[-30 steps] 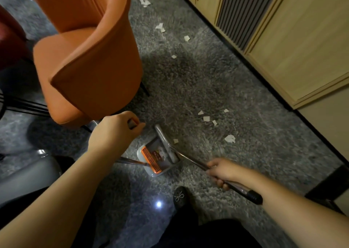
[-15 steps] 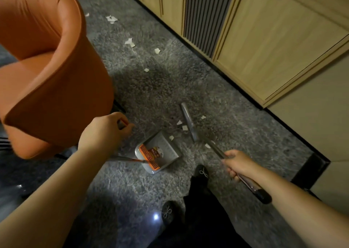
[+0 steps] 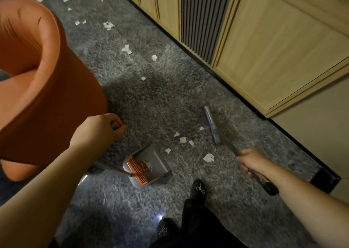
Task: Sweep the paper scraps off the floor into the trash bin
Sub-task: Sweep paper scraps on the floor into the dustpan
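Now my right hand [image 3: 250, 160] grips the broom [image 3: 212, 124]; scraps [image 3: 182, 139] lie between its head and the dustpan [image 3: 151, 160], lower left, whose handle my left hand [image 3: 98, 130] grips.

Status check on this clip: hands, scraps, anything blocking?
Left hand grips dustpan handle; right hand grips broom handle. Scraps lie loose between broom head and dustpan. Orange chair crowds left.

A speckled grey floor [image 3: 151, 100] runs between an orange armchair [image 3: 43, 89] and light wooden cabinets [image 3: 273, 55], dimly lit.
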`<control>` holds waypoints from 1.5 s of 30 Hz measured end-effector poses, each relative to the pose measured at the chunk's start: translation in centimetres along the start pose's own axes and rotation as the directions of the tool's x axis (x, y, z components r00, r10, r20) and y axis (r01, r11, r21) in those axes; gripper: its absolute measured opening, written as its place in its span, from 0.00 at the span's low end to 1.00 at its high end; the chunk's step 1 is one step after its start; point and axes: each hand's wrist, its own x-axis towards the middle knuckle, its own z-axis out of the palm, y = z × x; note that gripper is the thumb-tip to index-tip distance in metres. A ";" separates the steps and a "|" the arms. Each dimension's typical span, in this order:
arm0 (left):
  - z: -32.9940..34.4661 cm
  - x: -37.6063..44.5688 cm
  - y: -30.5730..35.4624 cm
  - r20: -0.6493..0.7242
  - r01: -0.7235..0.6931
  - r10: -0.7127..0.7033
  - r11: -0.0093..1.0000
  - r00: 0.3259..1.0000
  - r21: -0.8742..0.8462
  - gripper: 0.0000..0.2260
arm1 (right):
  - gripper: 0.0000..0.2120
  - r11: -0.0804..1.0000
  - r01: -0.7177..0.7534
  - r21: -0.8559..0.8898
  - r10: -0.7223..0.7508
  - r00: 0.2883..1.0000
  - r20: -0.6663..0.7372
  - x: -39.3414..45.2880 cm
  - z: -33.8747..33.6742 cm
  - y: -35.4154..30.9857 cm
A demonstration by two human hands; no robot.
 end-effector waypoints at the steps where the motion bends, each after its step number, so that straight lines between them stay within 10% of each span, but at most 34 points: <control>1: -0.1 0.9 0.7 0.007 -0.002 0.002 1.000 1.000 0.003 0.08 | 0.04 1.000 0.000 -0.022 0.000 1.000 -0.004 0.8 -0.3 -0.3; 22: 0.4 6.9 5.4 0.048 -0.200 0.196 0.971 0.979 0.133 0.08 | 0.04 0.937 0.144 -0.319 -0.024 0.935 0.353 3.7 4.8 -5.6; 30: 0.5 5.4 0.9 0.024 -0.212 0.210 0.970 0.977 0.116 0.09 | 0.15 0.985 0.047 -0.164 0.033 0.891 0.452 -0.9 13.8 -6.0; 45: 0.6 1.0 -6.9 0.000 -0.265 0.265 0.964 0.964 0.016 0.07 | 0.06 0.996 -0.004 0.091 -0.008 0.990 0.138 -8.0 17.9 -0.9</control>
